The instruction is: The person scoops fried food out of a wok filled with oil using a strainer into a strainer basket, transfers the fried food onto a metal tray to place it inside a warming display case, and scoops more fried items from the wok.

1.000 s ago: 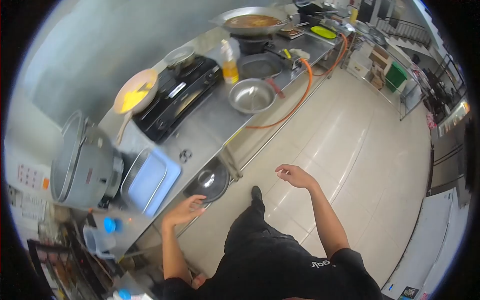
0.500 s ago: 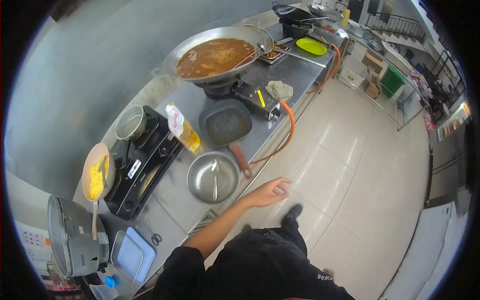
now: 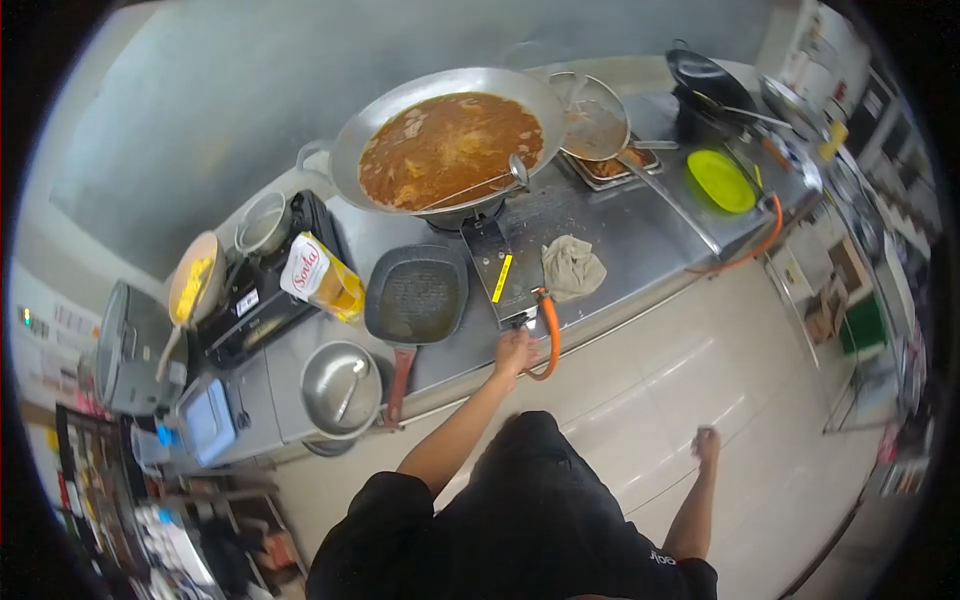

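Note:
My left hand (image 3: 515, 352) is at the front of the gas stove (image 3: 492, 265), its fingers closed around the control knob beside the orange hose (image 3: 551, 335). On this stove sits a big wok (image 3: 345, 160) of bubbling brown liquid (image 3: 450, 150), with a ladle (image 3: 518, 172) lying across its rim. A crumpled cloth (image 3: 573, 267) rests to the right of the stove. To the left is a square grill pan (image 3: 415, 290) with a wooden handle and some oil in it. My right hand (image 3: 706, 442) hangs over the floor with curled fingers, and nothing shows in it.
Left of the pan are an oil pouch (image 3: 320, 278), a metal bowl (image 3: 340, 415) with a spoon, and a black stove (image 3: 265, 320). A long-handled strainer (image 3: 593, 120), a tray of fried food (image 3: 612, 170) and a green plate (image 3: 722, 182) are to the right.
My left hand has gone from above the floor beside the counter to the stove's knob. My view has turned and shifted right, and my right hand has come into view.

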### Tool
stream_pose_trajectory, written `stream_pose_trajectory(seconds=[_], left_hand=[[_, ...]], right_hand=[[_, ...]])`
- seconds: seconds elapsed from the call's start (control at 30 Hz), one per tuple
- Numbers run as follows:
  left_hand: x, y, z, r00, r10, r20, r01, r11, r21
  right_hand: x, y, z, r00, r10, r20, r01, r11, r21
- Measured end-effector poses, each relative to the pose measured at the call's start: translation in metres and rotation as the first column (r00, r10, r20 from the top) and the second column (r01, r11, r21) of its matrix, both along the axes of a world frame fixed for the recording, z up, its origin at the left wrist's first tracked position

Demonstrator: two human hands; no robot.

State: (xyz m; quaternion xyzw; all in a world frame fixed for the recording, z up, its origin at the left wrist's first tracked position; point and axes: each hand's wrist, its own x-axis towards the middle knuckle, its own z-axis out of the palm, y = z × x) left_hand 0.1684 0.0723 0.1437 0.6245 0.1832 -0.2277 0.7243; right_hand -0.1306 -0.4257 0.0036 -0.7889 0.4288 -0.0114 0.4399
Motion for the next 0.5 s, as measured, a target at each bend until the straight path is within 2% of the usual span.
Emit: stream_pose_trajectory(seconds=[0.03, 0.07, 0.13, 0.2, 0.27, 0.33, 0.37, 0.4, 0.5], left_hand=[[0.003, -0.006, -0.008, 0.999, 0.026, 0.032, -0.028, 0.998, 0.061], [0.005, -0.013, -0.008, 0.995, 0.097, 0.014, -0.097, 0.995, 0.014], [0.001, -0.028, -0.001, 0.979, 0.198, -0.041, -0.201, 0.977, -0.068], [0.0, -0.042, 0.003, 0.959, 0.281, 0.025, -0.273, 0.946, -0.173], [0.001, -0.047, 0.003, 0.927, 0.369, -0.063, -0.369, 0.871, -0.323], [0.0, -0.045, -0.004, 0.906, 0.403, -0.131, -0.414, 0.775, -0.478], [0.004, -0.049, -0.004, 0.866, 0.463, -0.188, -0.487, 0.697, -0.527], [0.005, -0.055, -0.003, 0.814, 0.525, -0.248, -0.562, 0.603, -0.566], [0.016, -0.068, 0.003, 0.698, 0.626, -0.347, -0.694, 0.475, -0.54]], right_hand=[[0.057, -0.021, 0.035, 0.998, 0.027, 0.057, -0.025, 0.999, -0.036], [0.112, -0.028, 0.083, 0.998, 0.013, 0.062, -0.014, 1.0, 0.009], [0.193, -0.036, 0.139, 0.971, 0.094, 0.221, -0.106, 0.993, 0.043], [0.246, -0.01, 0.192, 0.921, 0.145, 0.362, -0.172, 0.984, 0.045], [0.283, 0.001, 0.22, 0.895, 0.251, 0.369, -0.32, 0.937, 0.139], [0.317, 0.006, 0.235, 0.843, 0.397, 0.363, -0.47, 0.872, 0.137], [0.335, 0.004, 0.248, 0.814, 0.455, 0.362, -0.53, 0.837, 0.139], [0.354, -0.001, 0.26, 0.775, 0.519, 0.361, -0.595, 0.791, 0.142], [0.426, -0.029, 0.279, 0.734, 0.558, 0.389, -0.621, 0.782, 0.049]])
